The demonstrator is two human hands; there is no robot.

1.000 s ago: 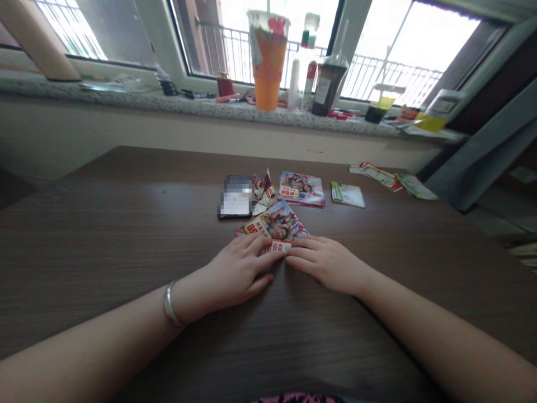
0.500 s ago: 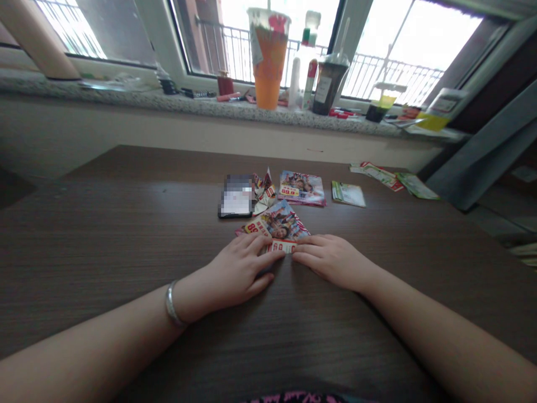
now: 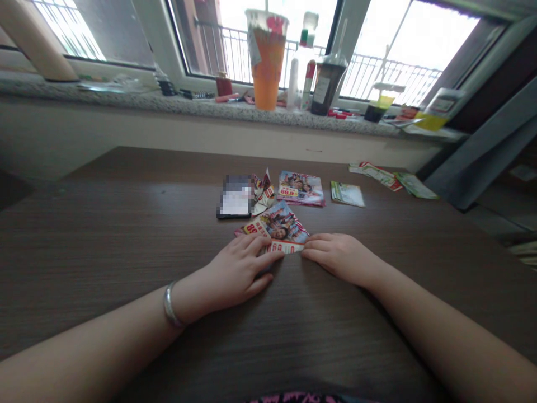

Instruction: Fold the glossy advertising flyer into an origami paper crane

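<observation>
A colourful printed flyer [image 3: 283, 225], folded into a triangular shape, lies flat on the table in front of me. My left hand [image 3: 241, 266] rests on its lower left part, fingers stretched out over the paper and hiding that corner. At its lower right corner, the fingertips of my right hand [image 3: 335, 254] touch the edge, with the fingers extended. Just beyond the flyer are a crumpled or folded paper piece [image 3: 263, 196] and a phone [image 3: 235, 198] with a blurred screen. A stack of similar flyers [image 3: 301, 187] lies behind it.
On the brown table [image 3: 126, 224], a small pale green card stack [image 3: 348, 193] and several paper strips [image 3: 381, 176] lie at the right. The granite windowsill [image 3: 201, 103] holds a large orange drink cup [image 3: 267, 67], a dark drink cup [image 3: 327, 84] and bottles.
My right hand has slid to the right along the flyer's lower edge, showing more of its printed strip. My left hand has stayed in place.
</observation>
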